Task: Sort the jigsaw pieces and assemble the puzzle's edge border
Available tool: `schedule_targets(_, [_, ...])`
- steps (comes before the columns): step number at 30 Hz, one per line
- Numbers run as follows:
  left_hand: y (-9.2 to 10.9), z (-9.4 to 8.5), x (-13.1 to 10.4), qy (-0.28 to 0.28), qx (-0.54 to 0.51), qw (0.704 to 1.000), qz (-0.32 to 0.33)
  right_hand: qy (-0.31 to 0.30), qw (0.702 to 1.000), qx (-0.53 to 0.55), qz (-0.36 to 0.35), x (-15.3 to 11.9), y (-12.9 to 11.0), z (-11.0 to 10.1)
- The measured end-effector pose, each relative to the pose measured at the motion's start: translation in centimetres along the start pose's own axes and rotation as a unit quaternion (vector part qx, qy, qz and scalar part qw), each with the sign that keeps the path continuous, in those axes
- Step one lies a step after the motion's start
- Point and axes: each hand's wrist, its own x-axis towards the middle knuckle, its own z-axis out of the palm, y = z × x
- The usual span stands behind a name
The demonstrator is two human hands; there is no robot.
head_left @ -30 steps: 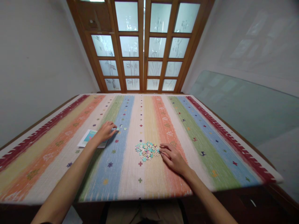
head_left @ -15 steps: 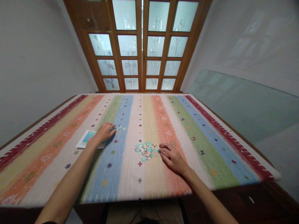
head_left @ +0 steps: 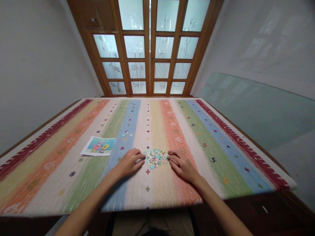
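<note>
A pile of small jigsaw puzzle pieces (head_left: 154,158), mostly teal, pale and pinkish, lies on the striped tablecloth. At its left edge is my left hand (head_left: 131,161), fingers curled together and the tips touching the pile; whatever is between them is hidden. My right hand (head_left: 180,164) rests at the opposite edge, its thumb and fingers closed about a teal puzzle piece (head_left: 167,157). Farther off and to the left, several loose pieces (head_left: 127,132) lie on a blue stripe. A printed picture card (head_left: 98,146) with pink and yellow cartoon figures lies flat left of my left hand.
The long table wears a striped tablecloth (head_left: 147,196) whose near edge hangs just before my lap. Wood-framed glass doors (head_left: 150,59) stand beyond the far end. A pale green panel (head_left: 258,108) runs along the right wall.
My left hand has come back from the loose pieces, moving right and nearer to the pile's left edge. The picture card is now uncovered. My right hand has barely moved.
</note>
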Motion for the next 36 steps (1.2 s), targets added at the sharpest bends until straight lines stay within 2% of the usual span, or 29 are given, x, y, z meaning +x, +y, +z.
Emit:
schedule_targets(9, [-0.5, -0.6, -1.3, 0.006, -0.003, 1.000, -0.021, -0.005, 1.000, -0.001, -0.002, -0.1, 0.2, 0.1])
schedule_targets(20, [0.4, 0.4, 0.6, 0.039, 0.009, 0.997, -0.060, 0.000, 1.000, -0.004, -0.001, 0.1, 0.0, 0.0])
schedule_targets(36, [0.9, 1.2, 0.4, 0.050, 0.016, 0.997, -0.053, -0.001, 1.000, 0.001, -0.005, 0.0, 0.2, 0.1])
